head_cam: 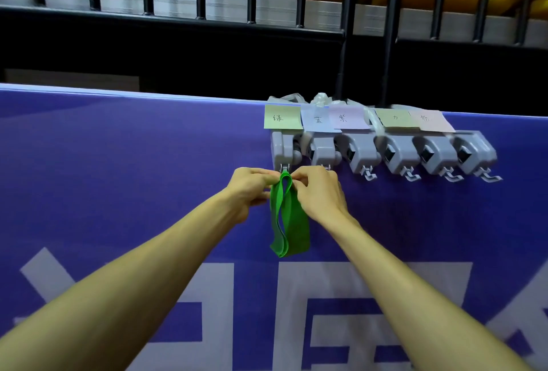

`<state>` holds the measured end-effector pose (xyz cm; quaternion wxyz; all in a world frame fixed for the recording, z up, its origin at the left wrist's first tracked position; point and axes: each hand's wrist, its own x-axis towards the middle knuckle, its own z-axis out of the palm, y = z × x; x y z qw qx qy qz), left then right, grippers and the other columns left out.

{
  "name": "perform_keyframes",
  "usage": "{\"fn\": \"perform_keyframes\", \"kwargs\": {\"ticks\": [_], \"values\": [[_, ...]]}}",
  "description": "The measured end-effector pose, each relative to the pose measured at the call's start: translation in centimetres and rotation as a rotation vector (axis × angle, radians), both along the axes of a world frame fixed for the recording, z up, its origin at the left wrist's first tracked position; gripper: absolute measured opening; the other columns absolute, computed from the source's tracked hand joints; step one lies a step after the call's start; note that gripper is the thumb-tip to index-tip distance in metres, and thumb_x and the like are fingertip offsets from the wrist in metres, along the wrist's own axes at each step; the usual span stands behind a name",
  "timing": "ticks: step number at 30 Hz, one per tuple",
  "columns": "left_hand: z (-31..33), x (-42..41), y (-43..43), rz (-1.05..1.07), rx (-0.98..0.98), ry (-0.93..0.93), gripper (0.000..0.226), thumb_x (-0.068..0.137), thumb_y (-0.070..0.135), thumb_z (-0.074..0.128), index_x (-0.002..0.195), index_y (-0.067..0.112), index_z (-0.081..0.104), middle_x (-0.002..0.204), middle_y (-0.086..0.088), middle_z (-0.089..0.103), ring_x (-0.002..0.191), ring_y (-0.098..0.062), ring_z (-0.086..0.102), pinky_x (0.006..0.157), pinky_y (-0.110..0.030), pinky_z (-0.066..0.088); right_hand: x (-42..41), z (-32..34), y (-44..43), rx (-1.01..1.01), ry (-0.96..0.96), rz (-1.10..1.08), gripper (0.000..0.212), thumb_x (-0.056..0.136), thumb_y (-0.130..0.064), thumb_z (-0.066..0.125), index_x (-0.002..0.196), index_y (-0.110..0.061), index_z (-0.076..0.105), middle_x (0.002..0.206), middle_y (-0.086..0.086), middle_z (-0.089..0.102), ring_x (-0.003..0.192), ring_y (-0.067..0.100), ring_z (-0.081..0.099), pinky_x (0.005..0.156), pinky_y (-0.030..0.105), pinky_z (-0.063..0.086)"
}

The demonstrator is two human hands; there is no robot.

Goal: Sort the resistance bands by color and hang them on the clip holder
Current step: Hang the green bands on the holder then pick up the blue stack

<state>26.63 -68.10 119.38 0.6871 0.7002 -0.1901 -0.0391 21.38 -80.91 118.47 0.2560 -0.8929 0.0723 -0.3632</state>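
Note:
A green resistance band [289, 219] hangs as a folded loop just below the leftmost hook [284, 167] of the grey clip holder [364, 154]. My left hand [252, 189] pinches the band's top from the left. My right hand [318, 189] pinches it from the right. The top of the band sits right at the hook; whether it is caught on it is hidden by my fingers. Coloured paper labels [282, 117] sit above each clip, a green one over the leftmost.
The holder is fixed on a purple banner [118, 163] with large white characters. The other hooks [367, 173] to the right carry nothing. A black metal railing [344, 32] runs behind the banner's top edge, with yellow shapes beyond it.

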Motion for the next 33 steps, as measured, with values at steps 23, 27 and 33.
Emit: {"fn": "perform_keyframes", "kwargs": {"ticks": [23, 27, 33], "values": [[-6.4, -7.1, 11.3, 0.023, 0.296, -0.22, 0.02, 0.093, 0.008, 0.053, 0.095, 0.018, 0.069, 0.099, -0.005, 0.07, 0.089, -0.017, 0.065, 0.078, -0.027, 0.051, -9.1, -5.2, 4.9, 0.011, 0.14, 0.12, 0.015, 0.086, -0.039, 0.061, 0.084, -0.028, 0.072, 0.08, -0.013, 0.068, 0.075, 0.011, 0.064, 0.076, 0.035, 0.054], [-12.5, -7.5, 13.9, -0.015, 0.408, -0.135, 0.018, 0.094, 0.011, 0.053, 0.096, 0.02, 0.069, 0.102, -0.004, 0.069, 0.091, -0.016, 0.066, 0.084, -0.03, 0.052, -8.5, -10.8, 7.7, -0.041, 0.344, 0.197, 0.018, 0.089, -0.037, 0.061, 0.091, -0.023, 0.072, 0.082, -0.011, 0.068, 0.074, 0.009, 0.061, 0.075, 0.031, 0.052], [-23.5, -9.4, 20.1, -0.084, 0.595, 0.011, 0.015, 0.094, 0.013, 0.056, 0.097, 0.019, 0.068, 0.091, -0.003, 0.067, 0.081, -0.008, 0.061, 0.059, -0.008, 0.043, -7.4, -22.2, 12.0, 0.012, 0.653, 0.298, 0.016, 0.091, -0.033, 0.062, 0.097, -0.022, 0.073, 0.092, -0.006, 0.072, 0.08, 0.01, 0.064, 0.079, 0.036, 0.056]]}}
